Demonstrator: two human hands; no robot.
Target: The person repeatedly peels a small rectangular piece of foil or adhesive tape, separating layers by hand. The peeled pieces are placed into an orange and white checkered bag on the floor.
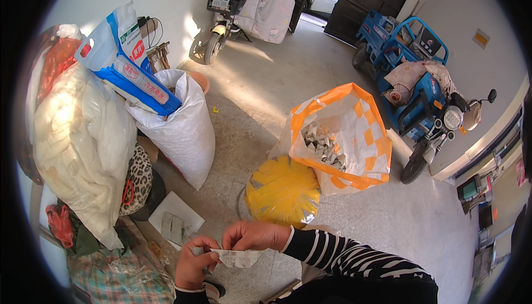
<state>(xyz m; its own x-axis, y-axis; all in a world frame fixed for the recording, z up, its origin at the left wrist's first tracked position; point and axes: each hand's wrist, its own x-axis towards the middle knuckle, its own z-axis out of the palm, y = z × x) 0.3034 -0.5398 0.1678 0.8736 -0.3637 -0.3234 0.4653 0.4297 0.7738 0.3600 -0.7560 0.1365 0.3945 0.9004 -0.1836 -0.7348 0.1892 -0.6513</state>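
A folded piece of pale grey paper point(239, 259) with a slanted end is held low in front of me. My left hand point(194, 261) pinches its left end between thumb and fingers, with more grey paper point(198, 251) tucked among the fingers. At its upper edge, the fingertips of my right hand point(257, 236) are pressed together on the paper. Just beyond my left hand, a stack of grey paper sheets point(172, 226) rests on a white board point(192, 219). Farther off, several folded grey paper pieces point(324, 146) lie inside an orange-and-white plastic bag point(365, 154).
A round yellow plastic-wrapped object point(282, 192) stands beside the bag. At left are a full white woven sack point(183, 142), a blue-and-white rice bag point(137, 79) and a large bundle in clear plastic point(79, 138). A blue cargo tricycle point(419, 84) and a scooter point(220, 34) stand farther back.
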